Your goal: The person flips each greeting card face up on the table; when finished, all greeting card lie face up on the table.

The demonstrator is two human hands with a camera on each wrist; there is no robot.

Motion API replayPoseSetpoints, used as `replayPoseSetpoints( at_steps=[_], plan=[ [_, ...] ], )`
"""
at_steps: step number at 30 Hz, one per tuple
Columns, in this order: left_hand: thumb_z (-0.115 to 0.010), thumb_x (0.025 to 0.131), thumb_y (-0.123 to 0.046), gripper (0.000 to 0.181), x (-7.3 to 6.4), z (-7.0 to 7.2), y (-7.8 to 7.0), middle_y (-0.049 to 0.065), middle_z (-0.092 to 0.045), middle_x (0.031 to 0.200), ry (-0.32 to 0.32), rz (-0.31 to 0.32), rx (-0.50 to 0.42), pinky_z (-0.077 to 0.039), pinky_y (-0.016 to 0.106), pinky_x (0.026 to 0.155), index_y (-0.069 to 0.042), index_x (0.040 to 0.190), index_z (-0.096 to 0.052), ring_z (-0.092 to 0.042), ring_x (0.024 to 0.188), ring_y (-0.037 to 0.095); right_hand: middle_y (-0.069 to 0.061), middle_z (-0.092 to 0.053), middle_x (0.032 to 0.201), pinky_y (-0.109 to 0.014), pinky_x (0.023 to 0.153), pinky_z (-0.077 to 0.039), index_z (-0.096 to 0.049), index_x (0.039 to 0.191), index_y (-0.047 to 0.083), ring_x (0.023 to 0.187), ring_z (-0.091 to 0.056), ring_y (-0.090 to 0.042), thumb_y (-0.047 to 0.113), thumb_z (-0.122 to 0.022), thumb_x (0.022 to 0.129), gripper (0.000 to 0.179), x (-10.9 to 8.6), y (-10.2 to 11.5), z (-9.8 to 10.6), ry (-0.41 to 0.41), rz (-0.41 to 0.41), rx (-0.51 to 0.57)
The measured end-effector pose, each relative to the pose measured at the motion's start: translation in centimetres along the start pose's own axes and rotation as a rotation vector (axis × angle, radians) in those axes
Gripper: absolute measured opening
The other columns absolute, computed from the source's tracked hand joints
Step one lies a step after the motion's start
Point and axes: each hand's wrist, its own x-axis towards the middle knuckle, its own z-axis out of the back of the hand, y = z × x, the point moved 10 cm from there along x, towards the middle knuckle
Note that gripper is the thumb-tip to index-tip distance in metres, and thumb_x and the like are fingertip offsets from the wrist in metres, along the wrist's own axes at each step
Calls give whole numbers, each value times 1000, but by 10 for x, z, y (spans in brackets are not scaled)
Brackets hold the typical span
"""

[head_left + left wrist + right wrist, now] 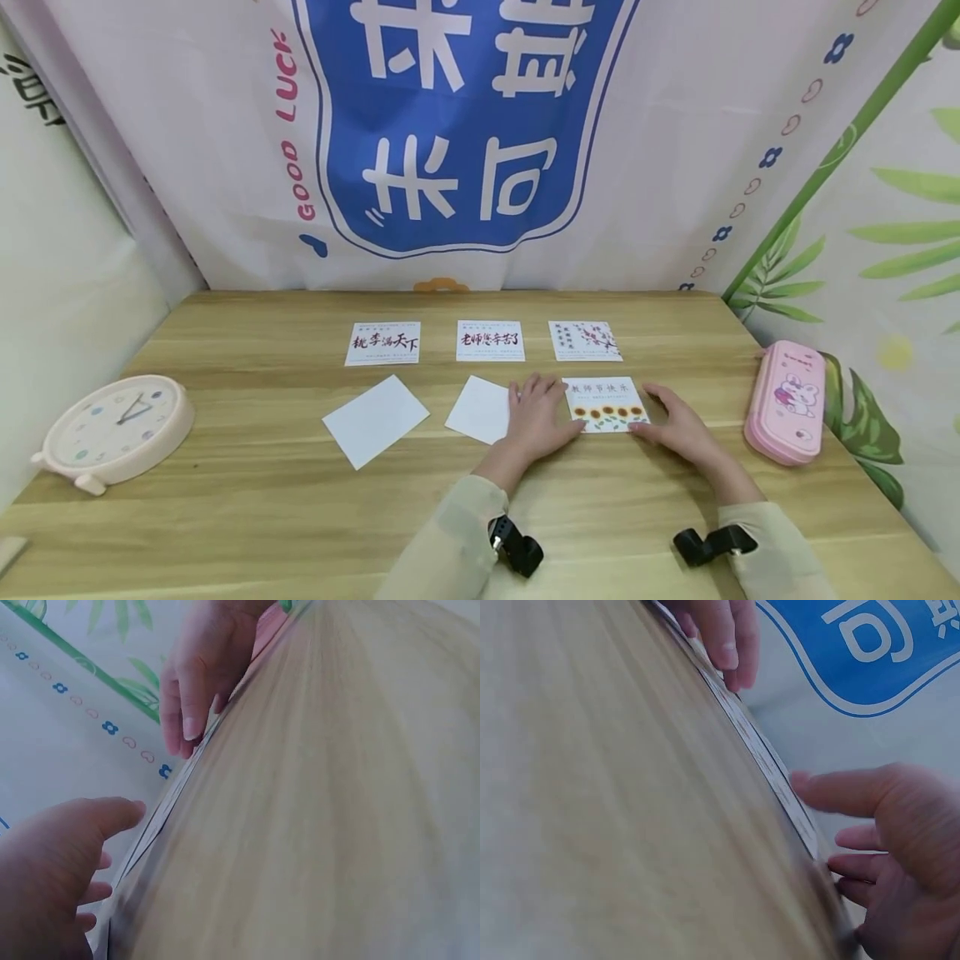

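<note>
A white card with Chinese writing and a row of sunflowers lies flat on the table between both hands. At its left edge is my left hand, thumb near the lower corner and fingers spread by the upper one. This hand also overlaps the right side of a blank white card, hiding part of it. My right hand is at the sunflower card's right edge, thumb by the lower corner, fingers loosely bent near the upper. Another blank card lies tilted farther left. In both wrist views the card appears edge-on.
Three printed cards form a back row: left, middle and right. A pink pencil case stands at the table's right edge. A round clock lies at the left. Printed cloth hangs behind the wooden table.
</note>
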Motion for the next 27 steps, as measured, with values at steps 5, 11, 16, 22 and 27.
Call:
replayPoseSetpoints(
  at_steps=[5, 11, 16, 22, 27],
  plan=[
    [-59, 75, -45, 59, -2, 15, 1, 9, -40, 129, -35, -13, -76, -9, 52, 97, -11, 122, -49, -25, 122, 28, -30, -29, 128, -55, 92, -20, -27, 129, -8, 116, -25, -44, 25, -66, 75, 75, 4, 15, 5, 4, -15, 29],
    [-63, 74, -36, 57, -8, 52, 11, 11, -41, 127, -103, -52, -174, -12, 52, 96, -7, 120, -49, -26, 121, 30, -26, -32, 129, -53, 93, -20, -29, 130, -4, 118, -27, -40, 26, -65, 77, 71, 10, 53, -3, 13, 60, 66],
    [-64, 74, -35, 57, -15, 79, 33, 12, -41, 126, -143, -59, -168, -13, 51, 97, -6, 120, -49, -30, 119, 28, -24, -35, 128, -49, 95, -21, -32, 129, -3, 117, -30, -36, 26, -65, 76, 69, 16, 80, -19, 36, 133, 100],
    [-65, 73, -35, 60, -29, 99, 60, 15, -41, 126, -128, -36, -163, -16, 48, 97, -4, 121, -47, -33, 117, 29, -21, -36, 128, -47, 95, -22, -32, 129, -1, 117, -31, -34, 21, -65, 77, 65, 26, 102, -40, 63, 146, 130],
    [-66, 73, -34, 60, -43, 106, 83, 16, -42, 124, -103, -8, -133, -22, 49, 94, -2, 120, -48, -35, 115, 31, -21, -37, 128, -47, 95, -24, -33, 129, -1, 117, -32, -34, 24, -66, 76, 67, 30, 115, -64, 94, 158, 143]
  ],
)
